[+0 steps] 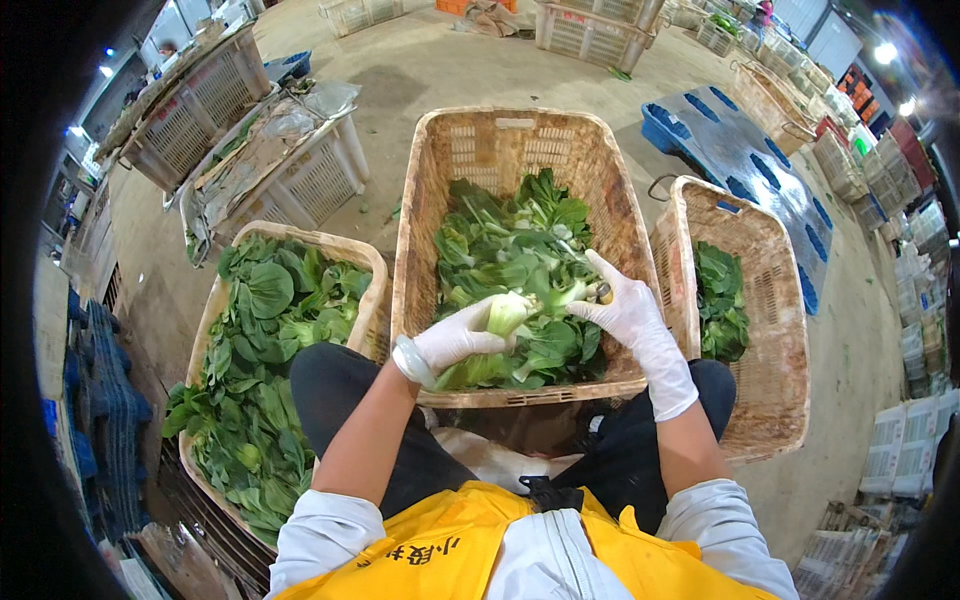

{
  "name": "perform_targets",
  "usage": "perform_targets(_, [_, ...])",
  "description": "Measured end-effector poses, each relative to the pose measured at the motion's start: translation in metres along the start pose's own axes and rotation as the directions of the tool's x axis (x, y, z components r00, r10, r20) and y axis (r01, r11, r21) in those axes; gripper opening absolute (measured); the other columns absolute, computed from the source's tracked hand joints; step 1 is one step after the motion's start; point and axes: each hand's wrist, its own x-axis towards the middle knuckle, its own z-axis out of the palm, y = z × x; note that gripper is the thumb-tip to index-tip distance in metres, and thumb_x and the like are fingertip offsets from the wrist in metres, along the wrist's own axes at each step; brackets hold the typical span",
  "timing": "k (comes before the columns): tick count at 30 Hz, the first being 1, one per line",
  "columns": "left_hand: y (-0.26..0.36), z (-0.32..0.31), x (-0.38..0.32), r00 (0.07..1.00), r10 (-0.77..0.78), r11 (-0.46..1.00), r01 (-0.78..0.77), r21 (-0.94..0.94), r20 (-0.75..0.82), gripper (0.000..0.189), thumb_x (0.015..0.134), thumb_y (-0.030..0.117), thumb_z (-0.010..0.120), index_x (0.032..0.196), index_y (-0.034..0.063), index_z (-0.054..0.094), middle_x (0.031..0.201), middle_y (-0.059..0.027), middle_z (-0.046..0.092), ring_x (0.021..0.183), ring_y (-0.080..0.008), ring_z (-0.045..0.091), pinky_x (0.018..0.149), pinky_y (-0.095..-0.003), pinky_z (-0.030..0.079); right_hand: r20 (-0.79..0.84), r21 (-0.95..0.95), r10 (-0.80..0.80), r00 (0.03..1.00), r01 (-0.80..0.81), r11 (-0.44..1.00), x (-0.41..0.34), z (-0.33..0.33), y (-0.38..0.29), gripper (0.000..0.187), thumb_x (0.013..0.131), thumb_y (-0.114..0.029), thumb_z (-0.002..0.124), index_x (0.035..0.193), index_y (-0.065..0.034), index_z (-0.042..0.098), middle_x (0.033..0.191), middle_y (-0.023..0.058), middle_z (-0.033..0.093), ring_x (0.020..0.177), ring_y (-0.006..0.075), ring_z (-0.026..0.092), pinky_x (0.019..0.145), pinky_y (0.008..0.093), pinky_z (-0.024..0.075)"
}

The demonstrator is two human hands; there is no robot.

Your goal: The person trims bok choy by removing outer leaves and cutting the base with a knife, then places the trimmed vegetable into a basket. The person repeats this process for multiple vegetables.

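Observation:
My left hand (463,336), in a white glove with a pale bangle at the wrist, is closed around a head of bok choy (508,313), its pale base towards the right. My right hand (626,304), also gloved, has thumb and fingers spread near that base; a small knife (604,292) with a wooden-looking handle seems held against the palm, its blade not clearly visible. Both hands are over the large stained plastic crate (517,399) between my knees, in which loose bok choy leaves (487,259) lie.
At left stands a crate (379,289) heaped with bok choy (262,360). To the right, another crate (796,360) holds some greens (720,300). Behind it lies a blue pallet (739,165). A covered white crate (300,184) stands at upper left, and stacked crates (592,37) stand farther back.

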Motion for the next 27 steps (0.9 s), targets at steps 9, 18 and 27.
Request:
perform_targets(9, [-0.017,0.013,0.011,0.888,0.366,0.801,-0.149,0.580,-0.278,0.043,0.080,0.020,0.078,0.116,0.0050,0.058,0.101,-0.0076,0.066,0.089,-0.0171,0.061,0.082,-0.0314,0.049,-0.135,-0.249,-0.475,0.870,0.434,0.866,-0.020,0.046,-0.017,0.016,0.082,-0.024,0.070,0.091,-0.0126,0.065,0.073,0.0058,0.067,0.065,0.0245,0.066,0.056,0.0333,0.0514])
perform_targets(18, [-0.006,0.024,-0.002,0.949,0.138,0.985,-0.101,0.142,-0.283,0.050,0.082,0.016,0.076,0.124,0.0025,0.053,0.108,-0.0020,0.062,0.095,-0.0104,0.058,0.085,-0.0269,0.048,-0.021,-0.430,0.015,1.000,-0.023,0.902,-0.009,0.036,0.001,0.017,0.085,-0.026,0.061,0.094,-0.0131,0.067,0.087,0.0136,0.069,0.076,0.0321,0.068,0.068,0.0430,0.0545])
perform_targets(27, [-0.016,0.016,0.003,0.992,0.072,0.976,-0.091,0.197,0.101,0.036,0.076,0.015,0.077,0.109,0.0053,0.065,0.104,-0.0018,0.066,0.094,-0.0129,0.059,0.087,-0.0285,0.047,0.389,0.572,-0.176,0.905,-0.087,0.816,-0.021,0.028,-0.038,0.056,0.075,-0.014,0.073,0.128,-0.0069,0.058,0.079,-0.0004,0.063,0.051,0.0038,0.048,0.045,0.0203,0.0373])
